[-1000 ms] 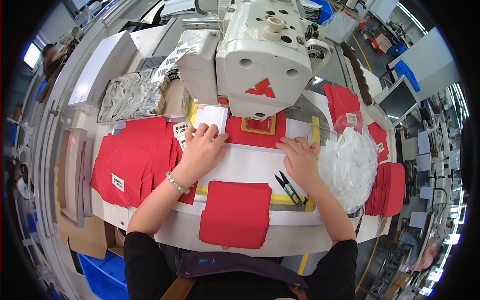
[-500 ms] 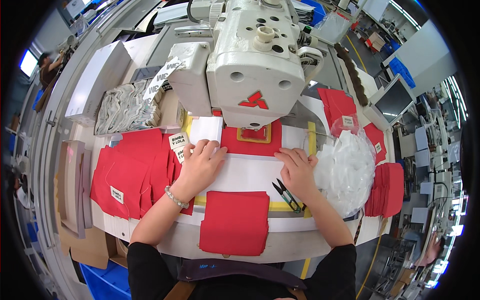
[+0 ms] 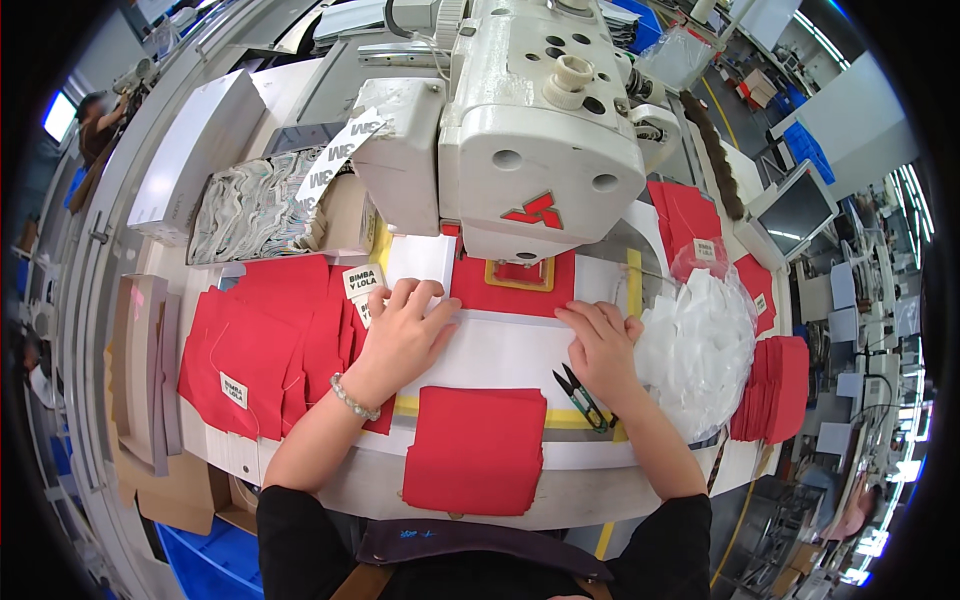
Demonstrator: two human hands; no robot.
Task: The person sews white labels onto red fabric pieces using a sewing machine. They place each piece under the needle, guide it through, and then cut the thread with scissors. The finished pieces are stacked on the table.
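A red fabric piece (image 3: 470,287) lies flat under the head of a white sewing machine (image 3: 545,140), with a yellow clamp frame (image 3: 520,287) on it. My left hand (image 3: 405,332) is at its near left corner, fingers spread and thumb by the edge. At the near right corner rests my right hand (image 3: 603,345), fingers stretched out, their tips at the edge. Neither hand grips anything visible. Beside my right hand lie dark green thread snips (image 3: 587,402), blades parted. A neat stack of red fabric pieces (image 3: 474,450) sits nearest me, between my forearms.
Left are a loose pile of red pieces (image 3: 270,340), some with cream labels (image 3: 362,281), and a box of folded strips (image 3: 255,215). A bag of white pieces (image 3: 695,350) and another red stack (image 3: 770,388) stand right. A small monitor (image 3: 795,212) is farther back.
The machine and table have shifted slightly right in the picture. Both hands keep their places at the corners of the red piece, which stays under the clamp frame.
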